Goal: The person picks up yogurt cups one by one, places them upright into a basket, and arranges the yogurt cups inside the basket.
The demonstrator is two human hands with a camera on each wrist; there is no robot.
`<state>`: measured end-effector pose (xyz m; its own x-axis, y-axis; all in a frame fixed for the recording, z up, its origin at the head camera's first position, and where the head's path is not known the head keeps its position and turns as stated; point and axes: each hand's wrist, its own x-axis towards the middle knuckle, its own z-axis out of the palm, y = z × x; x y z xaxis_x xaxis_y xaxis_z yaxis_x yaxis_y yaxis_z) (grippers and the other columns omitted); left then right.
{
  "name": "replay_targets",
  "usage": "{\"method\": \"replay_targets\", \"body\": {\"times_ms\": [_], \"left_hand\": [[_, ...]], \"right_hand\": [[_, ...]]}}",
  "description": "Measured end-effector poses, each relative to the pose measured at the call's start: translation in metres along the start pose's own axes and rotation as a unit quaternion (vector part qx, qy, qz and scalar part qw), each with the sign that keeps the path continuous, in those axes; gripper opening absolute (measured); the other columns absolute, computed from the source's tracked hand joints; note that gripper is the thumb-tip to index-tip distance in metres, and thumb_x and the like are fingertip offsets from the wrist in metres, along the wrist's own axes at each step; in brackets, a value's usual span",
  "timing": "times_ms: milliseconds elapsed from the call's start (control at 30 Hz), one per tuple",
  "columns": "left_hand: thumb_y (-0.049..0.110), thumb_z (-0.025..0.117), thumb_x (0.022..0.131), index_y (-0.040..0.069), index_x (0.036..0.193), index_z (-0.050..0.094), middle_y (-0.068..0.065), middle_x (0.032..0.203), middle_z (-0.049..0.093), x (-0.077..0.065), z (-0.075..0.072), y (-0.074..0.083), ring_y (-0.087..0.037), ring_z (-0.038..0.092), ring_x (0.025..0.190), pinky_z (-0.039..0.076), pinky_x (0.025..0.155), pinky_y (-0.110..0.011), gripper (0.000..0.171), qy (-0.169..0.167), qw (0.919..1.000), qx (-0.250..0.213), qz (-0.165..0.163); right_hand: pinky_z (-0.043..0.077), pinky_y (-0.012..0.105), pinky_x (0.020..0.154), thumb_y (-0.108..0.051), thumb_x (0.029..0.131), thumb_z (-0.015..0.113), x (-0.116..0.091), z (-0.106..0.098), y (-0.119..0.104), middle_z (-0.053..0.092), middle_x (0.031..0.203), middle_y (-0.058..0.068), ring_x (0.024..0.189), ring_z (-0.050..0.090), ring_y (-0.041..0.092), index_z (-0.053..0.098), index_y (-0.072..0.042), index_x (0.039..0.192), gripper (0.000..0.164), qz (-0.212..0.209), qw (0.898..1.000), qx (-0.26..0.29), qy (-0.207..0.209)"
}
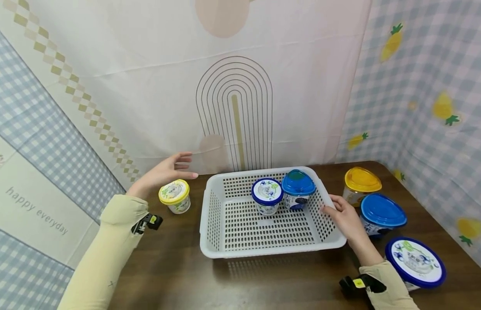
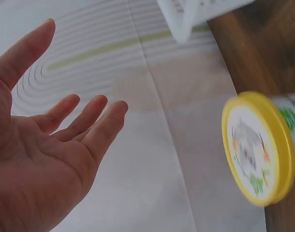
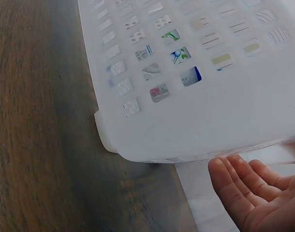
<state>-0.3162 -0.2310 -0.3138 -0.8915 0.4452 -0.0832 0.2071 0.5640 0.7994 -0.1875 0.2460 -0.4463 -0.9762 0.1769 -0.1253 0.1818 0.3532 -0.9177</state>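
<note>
A white plastic basket (image 1: 232,254) stands mid-table in the head view. In it, towards its right side, are a tub with a dark-blue rimmed lid (image 1: 267,190) and a tub with a clear blue lid (image 1: 298,183). My right hand (image 1: 346,217) holds the basket's right rim, thumb over the inner side; in the right wrist view the fingertips (image 3: 220,169) meet the rim's edge. Left of the basket stands a small yellow-lidded tub (image 1: 174,193). Above and behind it is my left hand (image 1: 164,172), fingers spread apart from the tub and holding nothing.
Along the table's right side stand a tub with a yellow domed lid (image 1: 362,180), one with a blue domed lid (image 1: 383,211), and a larger tub with a white, blue-rimmed lid (image 1: 415,262). A patterned curtain (image 1: 155,86) hangs behind the brown table (image 1: 166,267).
</note>
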Motion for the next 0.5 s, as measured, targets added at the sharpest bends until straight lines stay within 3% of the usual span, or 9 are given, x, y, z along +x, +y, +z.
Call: {"method": "replay_targets", "body": {"times_ms": [233, 500], "left_hand": [[0.037, 0.076, 0.091, 0.013, 0.16, 0.023, -0.017, 0.159, 0.032, -0.017, -0.018, -0.006, -0.039, 0.03, 0.146, 0.03, 0.114, -0.058, 0.09, 0.025, 0.9997, -0.002, -0.006], [0.037, 0.074, 0.093, 0.009, 0.16, 0.022, -0.023, 0.159, 0.031, -0.027, -0.023, -0.012, -0.044, 0.029, 0.145, 0.03, 0.113, -0.06, 0.089, 0.032, 0.9993, 0.015, -0.015]], "right_hand": [[0.054, 0.054, 0.091, -0.031, 0.102, 0.058, 0.0, -0.003, -0.003, 0.048, 0.145, 0.03, 0.113, 0.062, 0.044, 0.033, 0.0, 0.151, 0.063, -0.002, 1.0, -0.008, 0.0], [0.056, 0.052, 0.087, -0.029, 0.102, 0.059, 0.001, -0.001, 0.0, 0.049, 0.145, 0.03, 0.111, 0.064, 0.043, 0.033, -0.001, 0.151, 0.063, 0.0, 1.0, -0.004, -0.003]]}}
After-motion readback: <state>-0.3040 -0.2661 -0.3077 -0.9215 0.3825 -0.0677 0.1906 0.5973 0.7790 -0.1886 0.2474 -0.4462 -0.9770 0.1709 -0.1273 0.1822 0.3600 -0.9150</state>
